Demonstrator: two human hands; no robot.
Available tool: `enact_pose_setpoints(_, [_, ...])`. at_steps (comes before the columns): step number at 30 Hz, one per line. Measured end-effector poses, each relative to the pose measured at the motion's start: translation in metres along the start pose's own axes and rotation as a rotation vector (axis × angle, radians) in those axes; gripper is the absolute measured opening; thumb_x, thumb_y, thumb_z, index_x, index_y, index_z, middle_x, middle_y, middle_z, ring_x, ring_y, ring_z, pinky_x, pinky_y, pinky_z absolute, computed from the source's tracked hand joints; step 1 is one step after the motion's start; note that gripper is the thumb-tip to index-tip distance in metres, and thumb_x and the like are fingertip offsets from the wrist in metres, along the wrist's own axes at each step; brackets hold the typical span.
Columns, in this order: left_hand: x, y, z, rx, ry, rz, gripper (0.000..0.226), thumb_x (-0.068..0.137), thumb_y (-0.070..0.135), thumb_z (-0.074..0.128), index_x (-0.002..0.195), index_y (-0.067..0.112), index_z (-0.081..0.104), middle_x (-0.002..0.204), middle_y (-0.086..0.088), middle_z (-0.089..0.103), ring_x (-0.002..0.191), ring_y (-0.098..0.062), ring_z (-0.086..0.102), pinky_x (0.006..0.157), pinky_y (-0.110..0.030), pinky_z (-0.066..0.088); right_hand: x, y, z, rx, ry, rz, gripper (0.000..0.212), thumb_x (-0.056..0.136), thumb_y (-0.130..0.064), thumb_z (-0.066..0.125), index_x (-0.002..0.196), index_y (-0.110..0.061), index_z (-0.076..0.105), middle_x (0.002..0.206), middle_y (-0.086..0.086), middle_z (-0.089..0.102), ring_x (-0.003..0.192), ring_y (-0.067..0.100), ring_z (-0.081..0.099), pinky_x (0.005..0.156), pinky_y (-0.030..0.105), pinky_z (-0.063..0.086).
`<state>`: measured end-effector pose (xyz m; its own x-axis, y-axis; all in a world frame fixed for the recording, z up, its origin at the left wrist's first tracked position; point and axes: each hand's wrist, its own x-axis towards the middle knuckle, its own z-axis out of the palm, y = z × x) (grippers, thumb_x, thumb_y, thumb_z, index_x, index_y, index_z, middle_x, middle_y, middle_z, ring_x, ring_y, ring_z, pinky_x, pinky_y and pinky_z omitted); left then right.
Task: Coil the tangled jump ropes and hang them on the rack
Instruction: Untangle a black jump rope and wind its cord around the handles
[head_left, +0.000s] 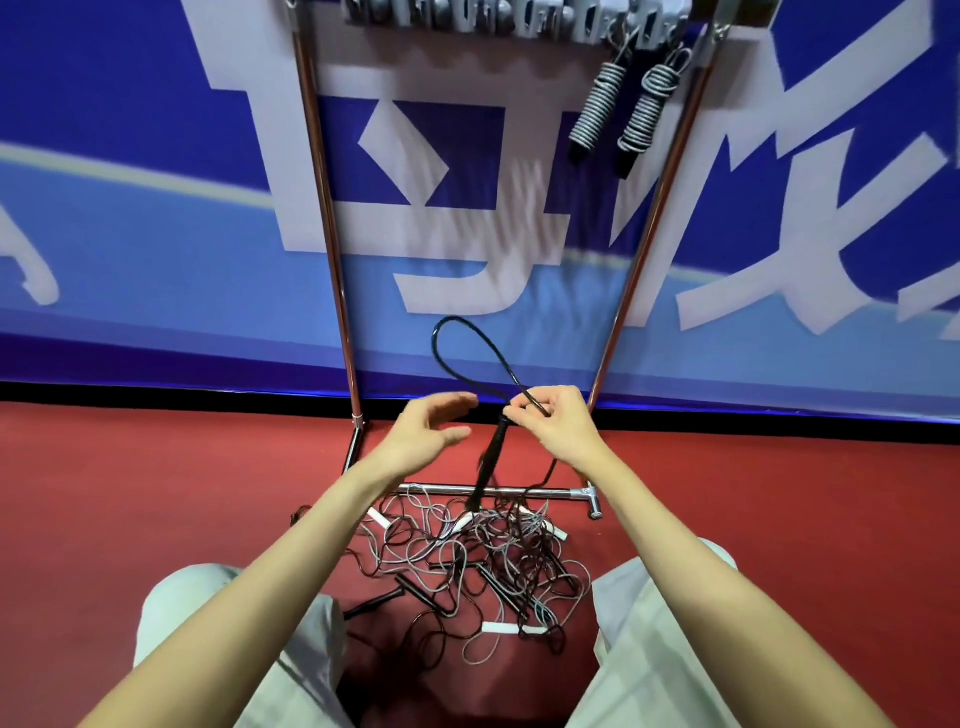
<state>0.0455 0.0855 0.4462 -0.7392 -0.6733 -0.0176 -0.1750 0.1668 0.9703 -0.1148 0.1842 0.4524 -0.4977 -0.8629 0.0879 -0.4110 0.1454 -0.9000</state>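
Both forearms extended forward over tangled jump ropes (467, 566) on red floor. Right hand (558, 423) pinches black rope (470, 353), loop raised before rack (324, 208). Left hand (426, 431) open, fingers relaxed, nothing held.

Black rope loop (470, 353), grey-and-white-striped coils (597, 106), red floor (156, 493), blue-and-white banner (156, 130).

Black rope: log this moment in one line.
right hand pinches black rope loop | left hand open, apart | tangled pile on floor | two coiled ropes on rack
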Motion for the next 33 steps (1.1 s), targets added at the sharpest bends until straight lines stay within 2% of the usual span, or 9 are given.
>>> enact_pose_setpoints(3, [-0.004, -0.007, 0.009, 0.068, -0.113, 0.004, 0.039, 0.09, -0.012, 0.056, 0.127, 0.001, 0.059, 0.124, -0.005, 0.062, 0.112, -0.009, 0.059, 0.094, -0.01, 0.044, 0.001, -0.006, -0.003, 0.071, 0.028, 0.017, 0.021, 0.084, -0.007, 0.071, 0.066, -0.017, 0.065, 0.063, 0.007, 0.047, 0.062, 0.013, 0.04, 0.06, 0.025, 0.03])
enact_pose_setpoints(10, [-0.01, 0.017, 0.008, -0.283, -0.14, -0.118, 0.038, 0.074, -0.002, 0.051, 0.11, 0.003, 0.064, 0.099, -0.013, 0.073, 0.094, -0.022, 0.07, 0.092, -0.03, 0.053, 0.007, -0.033, -0.007, 0.123, 0.087, 0.045, 0.009, 0.085, -0.008, 0.071, 0.076, -0.008, 0.07, 0.037, -0.015, 0.046, 0.037, 0.0, 0.038, 0.045, 0.013, 0.027])
enact_pose_setpoints(14, [-0.009, 0.04, 0.007, -0.411, -0.079, -0.142, 0.009, 0.086, 0.007, 0.061, 0.089, 0.01, 0.054, 0.059, 0.002, 0.042, 0.046, -0.009, 0.04, 0.05, -0.026, 0.05, 0.013, -0.066, -0.015, 0.121, 0.029, 0.039, 0.012, 0.088, -0.013, 0.069, 0.078, -0.006, 0.069, 0.037, -0.014, 0.038, 0.036, 0.001, 0.03, 0.041, 0.013, 0.025])
enact_pose_setpoints(16, [-0.004, 0.039, 0.003, -0.356, 0.088, -0.165, 0.024, 0.093, 0.012, 0.06, 0.076, 0.017, 0.043, 0.052, 0.007, 0.03, 0.041, -0.007, 0.028, 0.04, -0.022, 0.036, 0.02, -0.083, -0.024, 0.235, -0.026, 0.142, 0.023, 0.093, -0.016, 0.063, 0.071, -0.013, 0.058, 0.042, -0.013, 0.028, 0.037, 0.005, 0.022, 0.039, 0.017, 0.02])
enact_pose_setpoints(18, [-0.004, 0.032, -0.003, -0.272, 0.192, -0.139, 0.033, 0.088, 0.007, 0.067, 0.072, 0.016, 0.04, 0.053, 0.004, 0.035, 0.044, -0.009, 0.036, 0.042, -0.023, 0.041, 0.026, -0.098, -0.035, 0.468, -0.087, 0.295, 0.023, 0.101, -0.014, 0.048, 0.078, -0.01, 0.054, 0.043, -0.01, 0.022, 0.035, 0.005, 0.018, 0.037, 0.018, 0.018])
enact_pose_setpoints(21, [-0.011, 0.017, -0.002, -0.163, 0.067, -0.153, 0.039, 0.078, -0.005, 0.075, 0.08, 0.013, 0.04, 0.085, -0.004, 0.065, 0.079, -0.014, 0.064, 0.073, -0.024, 0.056, 0.028, -0.12, -0.045, 0.887, -0.172, 0.474, 0.026, 0.105, -0.012, 0.031, 0.083, -0.009, 0.045, 0.041, -0.007, 0.023, 0.031, 0.005, 0.022, 0.035, 0.018, 0.021])
enact_pose_setpoints(25, [-0.017, 0.013, 0.017, -0.082, -0.132, -0.123, 0.045, 0.072, 0.005, 0.083, 0.103, 0.003, 0.049, 0.124, 0.004, 0.065, 0.118, -0.008, 0.058, 0.104, -0.028, 0.042, 0.031, -0.151, -0.048, 1.175, -0.232, 0.514, 0.036, 0.101, -0.003, 0.024, 0.07, -0.019, 0.03, 0.044, -0.003, 0.026, 0.034, 0.009, 0.027, 0.042, 0.02, 0.025])
enact_pose_setpoints(29, [-0.014, 0.022, 0.032, -0.144, -0.15, -0.065, 0.037, 0.077, 0.0, 0.078, 0.086, 0.008, 0.043, 0.113, -0.008, 0.07, 0.109, -0.014, 0.066, 0.098, -0.027, 0.049, 0.043, -0.165, -0.054, 1.281, -0.153, 0.466, 0.038, 0.102, -0.002, 0.019, 0.069, -0.018, 0.03, 0.046, -0.001, 0.03, 0.039, 0.009, 0.028, 0.052, 0.022, 0.021])
enact_pose_setpoints(33, [-0.014, 0.031, 0.03, -0.228, -0.012, -0.065, 0.047, 0.081, -0.015, 0.066, 0.07, 0.015, 0.031, 0.071, -0.019, 0.064, 0.066, -0.021, 0.072, 0.069, -0.027, 0.059, 0.058, -0.14, -0.057, 1.212, 0.022, 0.434, 0.036, 0.105, -0.009, 0.024, 0.071, -0.015, 0.035, 0.047, 0.0, 0.037, 0.044, 0.007, 0.035, 0.048, 0.019, 0.026])
